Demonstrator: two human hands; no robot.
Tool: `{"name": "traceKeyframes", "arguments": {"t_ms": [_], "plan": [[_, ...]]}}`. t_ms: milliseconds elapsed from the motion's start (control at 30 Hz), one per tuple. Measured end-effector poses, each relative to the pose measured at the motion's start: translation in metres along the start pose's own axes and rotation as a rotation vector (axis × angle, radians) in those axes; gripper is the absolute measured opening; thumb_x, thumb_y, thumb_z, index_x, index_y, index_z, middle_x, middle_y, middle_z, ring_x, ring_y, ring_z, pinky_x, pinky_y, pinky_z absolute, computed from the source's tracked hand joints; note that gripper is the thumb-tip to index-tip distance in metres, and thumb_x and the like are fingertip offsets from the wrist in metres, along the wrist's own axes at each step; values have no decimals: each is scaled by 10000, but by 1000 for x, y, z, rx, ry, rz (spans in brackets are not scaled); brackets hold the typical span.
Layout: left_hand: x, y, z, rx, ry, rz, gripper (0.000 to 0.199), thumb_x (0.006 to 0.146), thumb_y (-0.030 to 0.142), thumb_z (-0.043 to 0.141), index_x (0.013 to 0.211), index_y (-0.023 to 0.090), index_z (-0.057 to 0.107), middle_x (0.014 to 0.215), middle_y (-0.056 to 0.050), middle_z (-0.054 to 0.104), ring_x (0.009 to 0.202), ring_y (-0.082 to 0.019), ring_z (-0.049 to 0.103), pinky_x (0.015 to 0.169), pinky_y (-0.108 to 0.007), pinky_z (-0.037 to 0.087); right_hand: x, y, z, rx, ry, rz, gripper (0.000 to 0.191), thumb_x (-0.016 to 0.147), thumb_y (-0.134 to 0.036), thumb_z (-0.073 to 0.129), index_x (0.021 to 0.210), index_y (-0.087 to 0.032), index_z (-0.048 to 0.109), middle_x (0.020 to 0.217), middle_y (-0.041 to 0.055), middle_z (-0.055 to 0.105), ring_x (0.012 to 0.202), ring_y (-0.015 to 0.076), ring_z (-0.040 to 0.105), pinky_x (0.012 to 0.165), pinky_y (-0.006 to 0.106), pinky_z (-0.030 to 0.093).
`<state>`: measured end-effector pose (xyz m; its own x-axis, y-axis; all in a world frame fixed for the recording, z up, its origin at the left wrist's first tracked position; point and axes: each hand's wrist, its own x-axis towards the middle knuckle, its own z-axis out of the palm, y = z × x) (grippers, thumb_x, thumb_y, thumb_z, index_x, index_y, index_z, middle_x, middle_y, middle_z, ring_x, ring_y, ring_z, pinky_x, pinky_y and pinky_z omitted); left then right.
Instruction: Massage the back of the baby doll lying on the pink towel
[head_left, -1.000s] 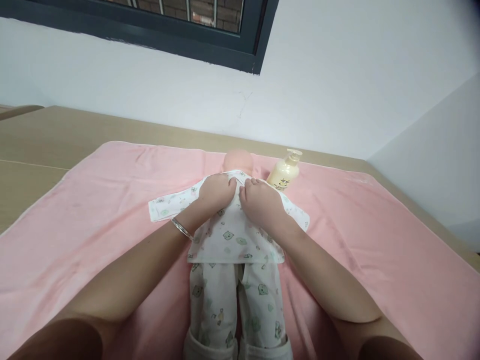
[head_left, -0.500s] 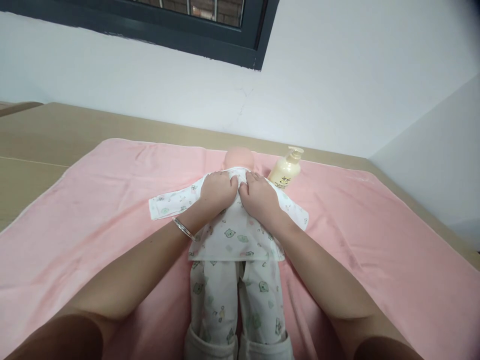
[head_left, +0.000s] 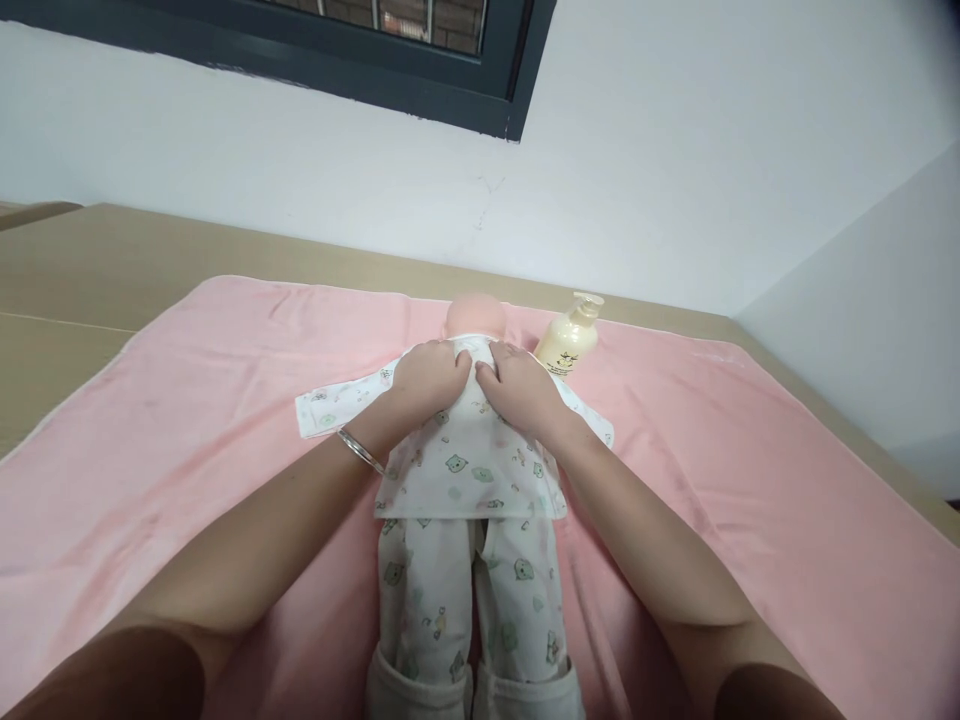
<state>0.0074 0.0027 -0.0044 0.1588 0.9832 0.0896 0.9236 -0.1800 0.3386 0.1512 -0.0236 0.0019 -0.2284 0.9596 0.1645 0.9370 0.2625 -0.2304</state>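
A baby doll (head_left: 475, 316) lies stretched out in front of me, its bald head at the far end; its face is not visible. It wears a white long-sleeved shirt (head_left: 469, 480) with small green animal prints and matching trousers (head_left: 427, 600) with turned-up cuffs. On the upper left part of the shirt rests my left hand (head_left: 431, 377), open, a silver bangle at its wrist. My right hand (head_left: 523, 393) lies open on the upper right part, its thumb near the left one. Both palms press on the cloth, and the fingers curve over the shoulders, partly hidden.
A cream pump bottle (head_left: 568, 340) stands right of the doll's head, close to my right hand. The pink blanket (head_left: 712, 440) under the doll covers much of the wooden table (head_left: 172, 240). Behind are a white wall (head_left: 637, 170) and a dark window frame (head_left: 502, 100).
My hands have slid slightly apart across the upper shirt, leaving a wider gap between the thumbs. The doll and bottle stay in place.
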Motion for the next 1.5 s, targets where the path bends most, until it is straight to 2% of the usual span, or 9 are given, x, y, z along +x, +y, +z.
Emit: {"name": "traceKeyframes", "arguments": {"t_ms": [167,367,467,633,767,967,1200,1400,1500], "plan": [[-1,2,-3,17,-24,28,436,997,304,284,968,111,674,985,-145,712,897,-259,670,756,-349,497,-9,-9,-7,-117,-6,-30,389,1006,-256,293,1132,-76,614,1160,188,690,1142,282,606,964,343,430],[-29,22,-12,371,-56,187,306,894,75,401,1022,53,678,1070,-223,670,1099,-358,620,903,-431,480,8,5,-3,-26,-67,71,491,1034,-391,255,1202,-79,596,1302,201,634,1220,300,575,969,372,431],[-26,20,-12,328,-38,186,316,926,111,382,1007,67,684,1089,-210,673,1088,-341,622,897,-421,482,5,1,-2,-95,-49,56,522,1043,-381,235,1232,-41,583,1318,222,621,1248,309,561,1011,386,415],[-6,6,-4,58,-15,50,417,1007,310,315,999,91,669,1059,-151,707,972,-251,656,839,-342,495,-14,-12,-6,-294,-10,-25,474,1028,-308,271,1112,-23,640,1109,227,701,1105,323,631,969,390,448],[-14,12,1,161,55,112,399,1006,250,305,1022,67,660,1070,-180,692,1047,-293,630,913,-387,474,-8,-6,-6,-240,-16,11,466,1027,-337,270,986,-103,671,1001,166,723,959,291,676,835,361,487],[-23,17,5,249,97,215,324,965,147,347,1015,82,661,1061,-182,687,1048,-290,624,948,-380,456,-1,0,2,-263,45,16,476,1036,-337,239,1073,-99,651,1076,166,718,1011,282,665,851,345,486],[-1,2,2,-51,11,65,373,993,316,336,951,124,653,1010,-126,716,911,-242,656,793,-336,487,-16,-13,-1,-324,37,-37,503,1031,-330,236,1098,-32,636,1053,218,700,1035,313,640,911,381,462],[-18,13,7,223,86,245,353,972,145,309,992,79,656,1070,-191,680,1069,-311,607,957,-419,443,5,3,-1,-73,-14,46,457,1021,-329,274,1188,-63,605,1251,204,653,1155,291,602,943,359,443],[-19,13,6,215,74,277,323,948,123,340,947,96,662,1061,-186,679,1063,-313,609,956,-420,444,9,5,3,-52,-14,44,467,1022,-317,264,1226,-44,583,1313,219,620,1210,293,569,1008,378,414]]}}
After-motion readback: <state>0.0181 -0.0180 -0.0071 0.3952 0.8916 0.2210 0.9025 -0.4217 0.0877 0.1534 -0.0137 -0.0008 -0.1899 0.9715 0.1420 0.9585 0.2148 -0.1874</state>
